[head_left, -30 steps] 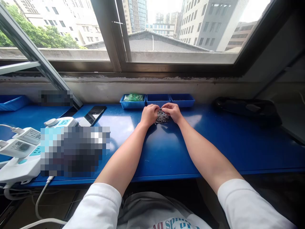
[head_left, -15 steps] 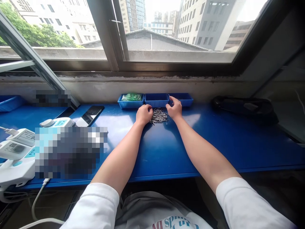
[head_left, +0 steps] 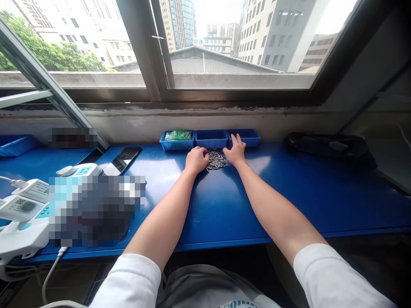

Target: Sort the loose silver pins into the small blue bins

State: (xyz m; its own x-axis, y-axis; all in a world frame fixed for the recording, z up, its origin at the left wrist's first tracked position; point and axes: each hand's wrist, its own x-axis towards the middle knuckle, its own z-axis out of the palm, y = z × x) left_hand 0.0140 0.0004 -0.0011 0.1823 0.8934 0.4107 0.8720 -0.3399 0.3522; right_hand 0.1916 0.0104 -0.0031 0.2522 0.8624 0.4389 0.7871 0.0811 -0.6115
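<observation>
A loose pile of small dark and silvery metal pieces (head_left: 216,160) lies on the blue table (head_left: 221,209). My left hand (head_left: 196,160) rests at the pile's left edge with its fingers curled; what they hold, if anything, is hidden. On the pile's right side is my right hand (head_left: 236,152), fingers spread, with nothing visible in it. Its fingertips reach the front of the right blue bin (head_left: 252,141). The middle blue bin (head_left: 211,140) stands behind the pile, and the left blue bin (head_left: 178,145) holds green and clear packets (head_left: 178,135).
A black phone (head_left: 126,160) lies at the left, near white power strips (head_left: 28,226) with cables and a blurred dark object. A dark bag (head_left: 330,149) is at the back right. Another blue tray (head_left: 16,145) stands far left, and a window rises behind.
The view has tilted slightly upward. My right hand's fingers have spread apart beside the right bin. My left hand has moved slightly right, against the pile.
</observation>
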